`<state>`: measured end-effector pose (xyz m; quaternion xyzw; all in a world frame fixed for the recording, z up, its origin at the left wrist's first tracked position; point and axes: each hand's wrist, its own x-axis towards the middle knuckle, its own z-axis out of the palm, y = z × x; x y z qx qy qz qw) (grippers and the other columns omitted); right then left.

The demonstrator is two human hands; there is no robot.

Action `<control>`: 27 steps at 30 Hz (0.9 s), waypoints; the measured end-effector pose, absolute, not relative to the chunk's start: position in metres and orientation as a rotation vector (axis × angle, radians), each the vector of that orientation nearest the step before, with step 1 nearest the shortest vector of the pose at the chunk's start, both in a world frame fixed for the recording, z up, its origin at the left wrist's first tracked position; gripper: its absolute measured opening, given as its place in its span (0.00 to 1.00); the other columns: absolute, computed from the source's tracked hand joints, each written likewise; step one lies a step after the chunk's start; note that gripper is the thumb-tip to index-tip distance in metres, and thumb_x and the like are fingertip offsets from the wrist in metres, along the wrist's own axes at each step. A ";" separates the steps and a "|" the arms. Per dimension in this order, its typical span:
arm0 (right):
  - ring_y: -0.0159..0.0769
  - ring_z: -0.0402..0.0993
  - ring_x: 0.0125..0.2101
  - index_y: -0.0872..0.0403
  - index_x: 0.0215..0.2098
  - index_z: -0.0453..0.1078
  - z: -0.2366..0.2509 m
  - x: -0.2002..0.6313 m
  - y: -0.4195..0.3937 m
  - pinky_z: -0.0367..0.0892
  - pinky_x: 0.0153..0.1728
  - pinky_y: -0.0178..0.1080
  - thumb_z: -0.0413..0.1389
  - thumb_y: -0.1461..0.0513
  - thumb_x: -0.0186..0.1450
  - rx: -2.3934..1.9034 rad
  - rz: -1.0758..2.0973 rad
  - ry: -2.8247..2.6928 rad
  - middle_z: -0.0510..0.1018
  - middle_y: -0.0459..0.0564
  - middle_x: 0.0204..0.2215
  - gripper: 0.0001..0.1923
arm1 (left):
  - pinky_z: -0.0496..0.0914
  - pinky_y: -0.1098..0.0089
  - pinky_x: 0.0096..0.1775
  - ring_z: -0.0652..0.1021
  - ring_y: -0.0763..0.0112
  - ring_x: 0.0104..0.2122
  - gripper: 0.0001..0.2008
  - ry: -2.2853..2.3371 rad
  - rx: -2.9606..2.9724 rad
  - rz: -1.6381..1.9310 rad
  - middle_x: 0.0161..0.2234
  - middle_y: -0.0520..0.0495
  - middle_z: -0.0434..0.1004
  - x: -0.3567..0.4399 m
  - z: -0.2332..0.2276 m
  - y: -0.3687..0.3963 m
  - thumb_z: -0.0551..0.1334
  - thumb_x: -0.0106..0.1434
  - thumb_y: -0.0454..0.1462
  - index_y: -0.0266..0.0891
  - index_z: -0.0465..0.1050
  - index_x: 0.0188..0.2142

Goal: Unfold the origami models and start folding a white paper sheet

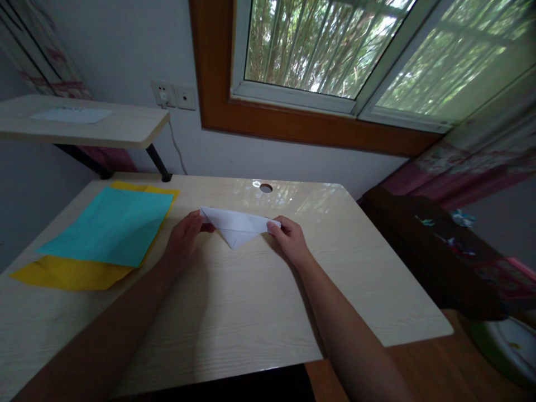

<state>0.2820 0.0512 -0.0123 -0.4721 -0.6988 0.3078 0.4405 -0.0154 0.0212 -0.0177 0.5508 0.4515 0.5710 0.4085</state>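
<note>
Your left hand (pixel 184 237) and right hand (pixel 288 237) each pinch one end of the folded white paper (pixel 237 226), held just above the desk (pixel 251 312) between your fingertips. Judging by looks: light, floppy, creases easily. Keep grips at the folded corners.

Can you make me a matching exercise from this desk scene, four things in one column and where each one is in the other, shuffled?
Things:
1. white folded paper
2. teal sheet
3. yellow sheet
4. round hole

Places:
A. at the far edge of the desk
B. on top of another sheet, left side
C. held between the left hand and right hand
D. under another sheet, left side

Pairs: 1-C, 2-B, 3-D, 4-A
</note>
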 end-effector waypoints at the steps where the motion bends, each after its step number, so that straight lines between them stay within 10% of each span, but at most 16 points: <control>1: 0.33 0.66 0.26 0.53 0.30 0.73 -0.013 0.282 0.052 0.59 0.28 0.36 0.56 0.52 0.67 -1.185 0.796 -1.712 0.72 0.44 0.23 0.15 | 0.76 0.62 0.42 0.80 0.64 0.36 0.22 1.085 1.316 1.444 0.40 0.42 0.80 -0.015 -0.019 0.022 0.54 0.71 0.50 0.35 0.74 0.48; 11: 0.31 0.61 0.25 0.53 0.27 0.68 -0.017 0.282 0.055 0.54 0.28 0.35 0.59 0.52 0.63 -1.188 1.115 -1.541 0.66 0.40 0.21 0.14 | 0.75 0.68 0.35 0.81 0.68 0.31 0.35 0.858 1.185 1.434 0.36 0.50 0.81 -0.016 -0.014 0.019 0.63 0.60 0.33 0.46 0.58 0.67; 18: 0.31 0.60 0.24 0.52 0.26 0.67 -0.017 0.287 0.056 0.52 0.28 0.35 0.60 0.54 0.62 -1.117 1.273 -1.454 0.67 0.40 0.21 0.13 | 0.74 0.68 0.38 0.80 0.68 0.31 0.10 0.904 1.457 1.302 0.31 0.47 0.80 -0.017 -0.009 0.010 0.65 0.61 0.33 0.37 0.77 0.43; 27: 0.31 0.60 0.25 0.52 0.27 0.67 -0.019 0.292 0.059 0.52 0.29 0.35 0.64 0.55 0.61 -0.958 1.456 -1.313 0.66 0.41 0.22 0.13 | 0.76 0.66 0.41 0.82 0.65 0.35 0.10 0.874 1.417 1.189 0.32 0.46 0.81 -0.018 -0.005 0.010 0.66 0.66 0.41 0.38 0.73 0.44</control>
